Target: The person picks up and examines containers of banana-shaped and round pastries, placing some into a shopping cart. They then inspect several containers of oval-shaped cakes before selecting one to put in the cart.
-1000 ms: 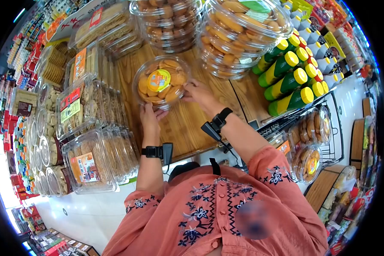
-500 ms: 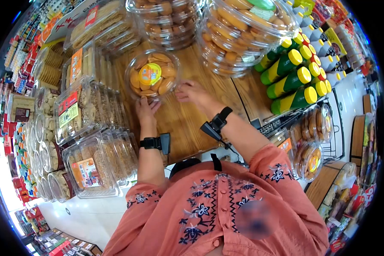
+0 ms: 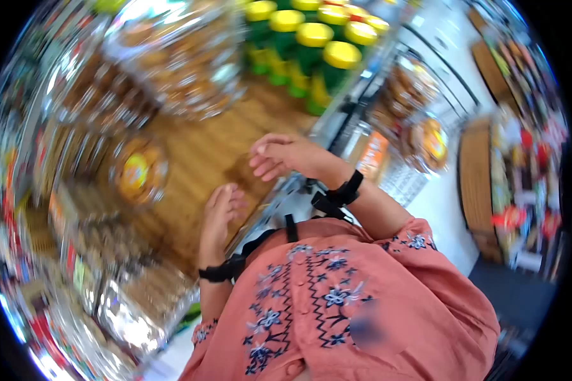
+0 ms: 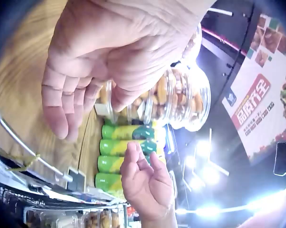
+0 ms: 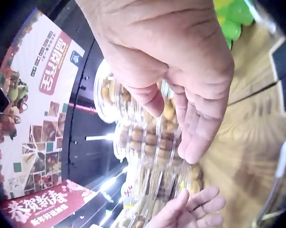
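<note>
Both hands are empty over the front part of a wooden table (image 3: 194, 149). My left hand (image 3: 221, 209) has loosely bent fingers, also seen close up in the left wrist view. Across from it and farther right is my right hand (image 3: 286, 155), with relaxed fingers and nothing in the palm. A round clear plastic box of cookies (image 3: 138, 170) with a yellow label lies on the table, to the left of both hands and apart from them.
Tall stacks of clear cookie boxes (image 3: 178, 57) stand at the back. Green bottles with yellow caps (image 3: 311, 47) line the far right side. Packaged snacks (image 3: 146, 292) are piled at the left. A wire cart beside the table holds more cookie boxes (image 3: 426, 143).
The hands have drawn away from the round cookie box, which both were touching earlier. The head view has swung right, so the box now appears farther left and blurred.
</note>
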A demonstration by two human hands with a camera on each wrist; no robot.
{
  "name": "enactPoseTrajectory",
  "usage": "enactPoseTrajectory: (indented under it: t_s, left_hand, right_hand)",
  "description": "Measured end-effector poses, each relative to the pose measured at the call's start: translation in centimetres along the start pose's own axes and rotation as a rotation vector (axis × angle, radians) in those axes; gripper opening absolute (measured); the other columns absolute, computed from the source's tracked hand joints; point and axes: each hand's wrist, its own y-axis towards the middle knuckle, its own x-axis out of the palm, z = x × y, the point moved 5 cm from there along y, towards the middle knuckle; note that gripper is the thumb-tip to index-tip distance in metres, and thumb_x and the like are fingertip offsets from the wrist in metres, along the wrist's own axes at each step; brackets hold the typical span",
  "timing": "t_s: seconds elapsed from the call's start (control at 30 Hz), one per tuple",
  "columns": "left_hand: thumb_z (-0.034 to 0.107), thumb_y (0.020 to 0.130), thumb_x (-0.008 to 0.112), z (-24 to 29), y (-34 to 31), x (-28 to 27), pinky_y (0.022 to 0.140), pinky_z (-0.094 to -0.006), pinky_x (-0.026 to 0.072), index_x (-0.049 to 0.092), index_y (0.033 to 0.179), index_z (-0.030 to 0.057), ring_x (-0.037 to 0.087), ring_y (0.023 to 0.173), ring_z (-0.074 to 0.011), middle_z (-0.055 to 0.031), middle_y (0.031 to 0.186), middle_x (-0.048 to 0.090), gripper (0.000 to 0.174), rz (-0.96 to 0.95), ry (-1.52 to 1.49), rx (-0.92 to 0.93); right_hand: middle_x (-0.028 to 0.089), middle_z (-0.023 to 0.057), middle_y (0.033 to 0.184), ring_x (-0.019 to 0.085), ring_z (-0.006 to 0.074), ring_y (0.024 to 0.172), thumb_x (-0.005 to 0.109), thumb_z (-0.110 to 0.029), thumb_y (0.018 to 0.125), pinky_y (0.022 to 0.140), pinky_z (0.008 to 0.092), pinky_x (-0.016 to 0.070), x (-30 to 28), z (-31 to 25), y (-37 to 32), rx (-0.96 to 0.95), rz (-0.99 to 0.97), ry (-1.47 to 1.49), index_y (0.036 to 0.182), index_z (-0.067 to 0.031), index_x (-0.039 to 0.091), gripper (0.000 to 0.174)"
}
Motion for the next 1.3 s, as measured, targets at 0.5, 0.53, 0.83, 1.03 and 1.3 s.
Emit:
enactPoseTrajectory:
  t_s: [0.5, 0.53, 0.83, 1.03, 1.3]
  left_hand:
    - [0.035, 0.105, 0.051, 0.7, 5.4, 15.5, 0.056, -0.0209, 0.0511, 0.057, 0.121, 0.0012, 0.064, 0.073, -0.0110, -0.0054, 0.090, 0.066, 0.037, -0.358, 0.212, -0.030]
    - [0.034, 0.105, 0.052, 0.9, 4.9, 16.5, 0.056, -0.0212, 0.0513, 0.058, 0.121, 0.0010, 0.065, 0.074, -0.0114, -0.0057, 0.091, 0.066, 0.037, -0.375, 0.227, -0.038]
    - [0.034, 0.105, 0.052, -0.7, 7.3, 28.7, 0.065, -0.0256, 0.0528, 0.058, 0.121, -0.0008, 0.065, 0.080, -0.0143, -0.0075, 0.097, 0.065, 0.039, -0.598, 0.498, -0.036]
    - [0.036, 0.103, 0.053, -3.9, 10.9, 37.3, 0.069, -0.0280, 0.0549, 0.058, 0.117, 0.0017, 0.066, 0.085, -0.0154, -0.0058, 0.099, 0.063, 0.038, -0.740, 0.588, -0.050]
    - [0.038, 0.102, 0.054, -8.8, 16.2, 47.1, 0.078, -0.0345, 0.0573, 0.053, 0.124, 0.0004, 0.065, 0.098, -0.0215, -0.0121, 0.113, 0.060, 0.044, -0.751, 0.655, -0.008]
  right_hand:
    - [0.067, 0.0158, 0.101, 0.070, 0.0265, 0.089, 0.062, -0.021, 0.096, 0.077, 0.0385, 0.0619, -27.4, 6.6, -26.4, -0.421, 1.013, 0.345, 0.110, 0.0007, 0.058, 0.026]
    - [0.067, 0.0159, 0.101, 0.070, 0.0255, 0.087, 0.061, -0.020, 0.097, 0.076, 0.0369, 0.0622, -28.2, 7.4, -28.3, -0.462, 1.062, 0.374, 0.110, 0.0002, 0.057, 0.025]
    - [0.059, 0.0130, 0.100, 0.064, 0.0196, 0.083, 0.065, -0.023, 0.093, 0.065, 0.0336, 0.0618, -38.2, 11.8, -38.6, -0.517, 1.500, 0.374, 0.117, 0.0063, 0.046, 0.042]
    - [0.064, 0.0105, 0.095, 0.064, 0.0185, 0.082, 0.063, -0.027, 0.094, 0.068, 0.0318, 0.0600, -41.8, 12.1, -39.5, -0.481, 1.501, 0.333, 0.106, 0.0048, 0.057, 0.034]
    - [0.066, 0.0096, 0.093, 0.065, 0.0164, 0.080, 0.067, -0.022, 0.085, 0.073, 0.0331, 0.0593, -41.8, 11.2, -38.9, -0.478, 1.353, 0.281, 0.101, 0.0049, 0.061, 0.032]
